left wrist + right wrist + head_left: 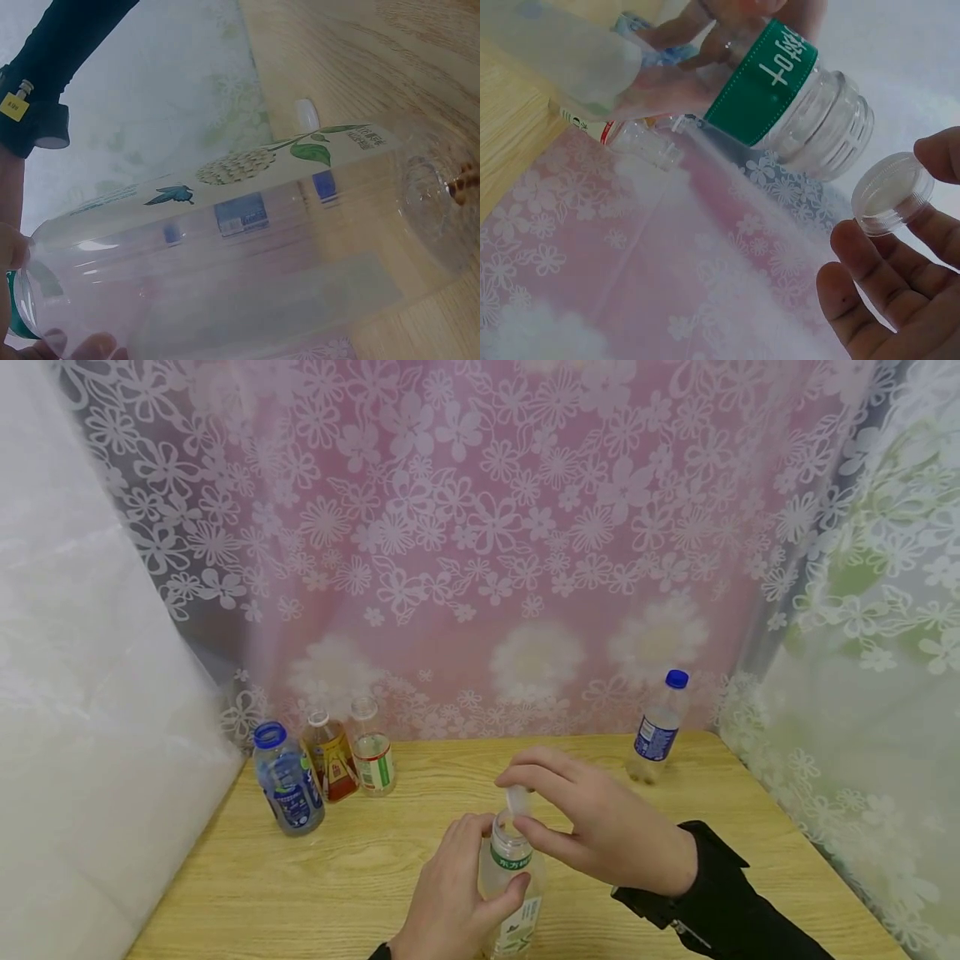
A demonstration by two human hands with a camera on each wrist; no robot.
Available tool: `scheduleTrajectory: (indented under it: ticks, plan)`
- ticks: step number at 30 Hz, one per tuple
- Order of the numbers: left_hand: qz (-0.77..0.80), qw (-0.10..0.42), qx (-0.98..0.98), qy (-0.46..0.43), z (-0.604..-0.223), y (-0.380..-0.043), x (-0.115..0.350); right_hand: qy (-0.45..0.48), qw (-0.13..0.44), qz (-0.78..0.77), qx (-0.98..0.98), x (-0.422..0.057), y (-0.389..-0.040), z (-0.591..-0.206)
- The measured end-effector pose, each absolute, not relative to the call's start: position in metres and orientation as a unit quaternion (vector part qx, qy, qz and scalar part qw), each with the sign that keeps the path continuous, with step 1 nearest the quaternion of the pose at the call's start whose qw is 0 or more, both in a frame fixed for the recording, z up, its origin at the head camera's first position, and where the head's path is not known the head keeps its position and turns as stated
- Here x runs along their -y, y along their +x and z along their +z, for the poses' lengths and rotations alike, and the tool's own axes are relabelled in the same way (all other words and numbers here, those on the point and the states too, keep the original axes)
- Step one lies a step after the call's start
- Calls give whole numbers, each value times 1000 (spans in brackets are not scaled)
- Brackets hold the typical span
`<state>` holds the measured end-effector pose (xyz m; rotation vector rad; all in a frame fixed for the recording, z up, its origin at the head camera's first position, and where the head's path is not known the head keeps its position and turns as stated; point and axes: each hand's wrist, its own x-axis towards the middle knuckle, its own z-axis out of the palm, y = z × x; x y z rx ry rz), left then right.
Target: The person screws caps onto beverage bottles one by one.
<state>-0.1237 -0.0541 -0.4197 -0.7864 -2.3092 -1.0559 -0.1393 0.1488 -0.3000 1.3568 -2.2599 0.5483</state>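
Observation:
A clear plastic bottle with a green neck band stands upright near the table's front, its mouth uncovered. My left hand grips it around the shoulder, thumb on the near side. Leaves, a white flower cluster and a blue bird decorate the bottle's label. Between the thumb and fingers of my right hand is a translucent cap, tilted on edge. It is close by the bottle's threaded mouth, apart from it in the right wrist view.
Back left on the wooden table stand a blue-labelled bottle, a bottle with reddish liquid and an uncapped clear bottle. A blue-capped bottle is at the back right. A white cap shows beyond the held bottle.

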Motion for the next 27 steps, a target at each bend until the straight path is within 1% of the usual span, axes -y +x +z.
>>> scheduleTrajectory:
  ticks: [7,12,16,21,27]
  plan:
    - [-391,227,846,-282,-418,-123,54,499,234,210,807,-143,-140,-304]
    - [-396,220,846,-282,-418,-123,54,500,224,218,808,-141,-139,-307]
    - [-405,212,849,-267,-418,-123,53,498,203,233,810,-141,-139,-310]
    - [-398,223,845,-278,-420,-124,53,495,190,244,812,-142,-138,-314]
    - [-394,227,847,-276,-421,-125,54,481,198,242,819,-144,-138,-317]
